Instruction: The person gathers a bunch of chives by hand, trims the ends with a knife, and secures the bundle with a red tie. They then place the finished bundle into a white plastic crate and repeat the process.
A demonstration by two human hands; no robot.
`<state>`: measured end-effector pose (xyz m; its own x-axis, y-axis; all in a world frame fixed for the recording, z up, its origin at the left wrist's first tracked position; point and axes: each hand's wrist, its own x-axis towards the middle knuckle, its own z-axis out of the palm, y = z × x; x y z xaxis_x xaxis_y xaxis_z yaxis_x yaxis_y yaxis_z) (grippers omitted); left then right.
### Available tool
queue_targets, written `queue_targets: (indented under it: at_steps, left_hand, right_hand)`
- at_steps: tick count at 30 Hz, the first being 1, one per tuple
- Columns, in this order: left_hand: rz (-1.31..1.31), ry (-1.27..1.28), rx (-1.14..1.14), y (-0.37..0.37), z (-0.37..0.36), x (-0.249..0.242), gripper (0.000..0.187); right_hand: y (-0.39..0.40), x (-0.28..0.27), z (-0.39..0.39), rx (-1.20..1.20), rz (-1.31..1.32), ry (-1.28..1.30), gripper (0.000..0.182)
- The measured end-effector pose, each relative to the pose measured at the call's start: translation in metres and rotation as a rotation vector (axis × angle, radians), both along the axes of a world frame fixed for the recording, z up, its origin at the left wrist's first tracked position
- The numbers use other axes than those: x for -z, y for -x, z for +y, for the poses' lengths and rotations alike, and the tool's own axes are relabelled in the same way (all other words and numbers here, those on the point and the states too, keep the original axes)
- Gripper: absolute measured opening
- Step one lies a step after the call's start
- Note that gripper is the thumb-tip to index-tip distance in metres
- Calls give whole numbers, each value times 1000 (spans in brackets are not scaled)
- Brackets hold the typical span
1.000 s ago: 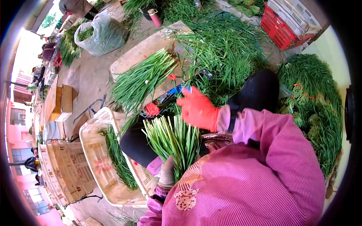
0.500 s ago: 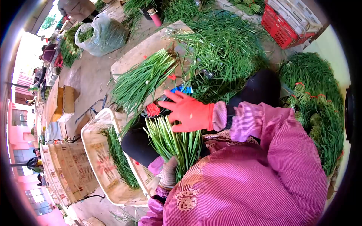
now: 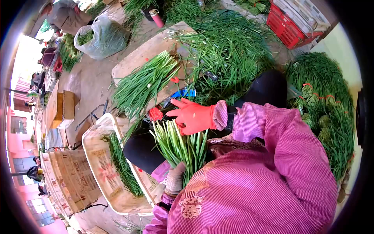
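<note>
My left hand (image 3: 176,177), in a pale glove, is wrapped round a bundle of green stalks (image 3: 183,148) held at my lap, cut ends pointing up and away. Over the top of that bundle is my right hand (image 3: 193,117) in a red-orange glove, its fingers spread at the pale ends of the stalks. Beyond my hands, a pile of green stalks (image 3: 146,84) lies on a wooden board (image 3: 130,62). Near the board's close edge are a red bundle of ties (image 3: 155,114) and a blue packet (image 3: 185,93).
A cream plastic crate (image 3: 113,183) with some stalks stands at left, near stacked crates (image 3: 72,175). Loose greens (image 3: 233,50) heap beyond the board. Tied greens (image 3: 319,97) and a red crate (image 3: 284,27) are at right. A person (image 3: 68,17) bends near a plastic bag (image 3: 103,39).
My right hand has dropped slightly toward the stalk ends, its fingers a little less spread. The person at the upper left shows more in view. My left hand keeps its hold.
</note>
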<state>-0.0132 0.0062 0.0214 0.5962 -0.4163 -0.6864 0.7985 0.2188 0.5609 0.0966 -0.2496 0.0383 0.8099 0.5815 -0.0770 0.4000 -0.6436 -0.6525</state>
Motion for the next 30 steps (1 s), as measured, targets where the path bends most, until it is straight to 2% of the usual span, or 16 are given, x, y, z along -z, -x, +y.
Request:
queue_targets:
  at_steps: [7,9,11,13,14,15,17,19,21,23,24,25,27,28,29,30]
  left_hand:
    - [-68,-52,31,-2,-11,-2,43]
    - [-57,-96,21,-1,-7,5,42]
    - [-53,-142,59,0,-3,12,44]
    - [-41,-100,35,0,-2,7,45]
    - [-45,-90,40,-1,-4,2,42]
    - [-47,-89,42,-1,-5,-2,42]
    - [33,-39,45,-6,-8,-8,39]
    - [71,-3,63,-7,-6,-8,40]
    - [26,9,77,-2,-3,-18,48]
    - [-48,-74,126,-2,5,-9,45]
    - [13,-7,79,-2,2,-11,45]
    - [74,62,28,-2,0,-12,44]
    - [76,42,27,-3,1,-9,43]
    - [83,1,13,-5,-4,-14,43]
    - [90,-42,-4,-6,-5,-17,43]
    - [36,-72,55,-8,-1,-14,40]
  right_hand:
    - [9,8,-6,163,-283,-59,12]
    - [-5,12,-17,269,-520,208,13]
    - [-37,12,-58,588,-772,209,19]
    - [-37,-18,-102,835,-844,575,25]
    - [-35,-12,-121,832,-908,719,30]
    - [-30,-20,-116,834,-909,720,30]
    - [-8,-43,-99,490,312,144,56]
    - [9,-26,-86,390,238,71,83]
    - [11,-29,-87,133,509,471,82]
    - [23,4,-92,-96,680,291,80]
    - [31,30,-91,-109,755,202,81]
    - [35,22,-83,-164,854,216,80]
    - [37,45,-61,-303,800,80,79]
    - [36,43,-49,-379,883,-128,77]
    - [38,53,-39,-310,817,-183,75]
    - [37,50,-30,-244,827,-278,84]
